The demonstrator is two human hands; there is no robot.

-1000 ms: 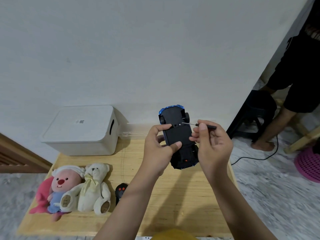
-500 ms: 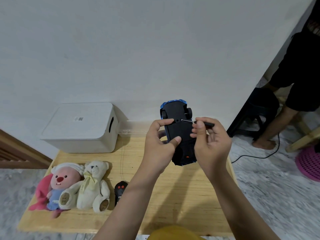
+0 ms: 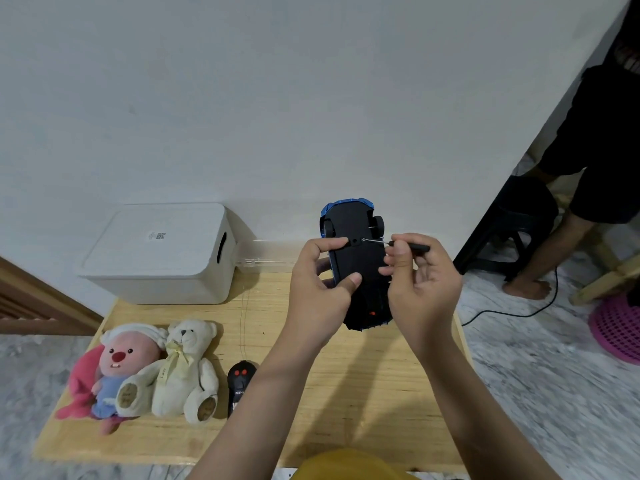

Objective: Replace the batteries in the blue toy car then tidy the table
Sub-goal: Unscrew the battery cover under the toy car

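Observation:
The blue toy car (image 3: pixel 356 261) is held up above the wooden table (image 3: pixel 346 393), its black underside facing me. My left hand (image 3: pixel 320 289) grips the car's left side, thumb across the underside. My right hand (image 3: pixel 420 285) pinches a small black screwdriver (image 3: pixel 408 244) between thumb and fingers. The screwdriver's thin metal tip sits on a screw in the underside near the front wheels.
A white lidded box (image 3: pixel 162 251) stands at the table's back left. Two plush toys, a pink one (image 3: pixel 114 368) and a cream bear (image 3: pixel 183 368), lie at the front left beside a black remote control (image 3: pixel 239 386). A person (image 3: pixel 588 168) stands at the right by a black stool (image 3: pixel 512 223).
The car and both hands have shifted slightly left in view. The screwdriver tip stays on the screw while my right fingers have shifted round its handle.

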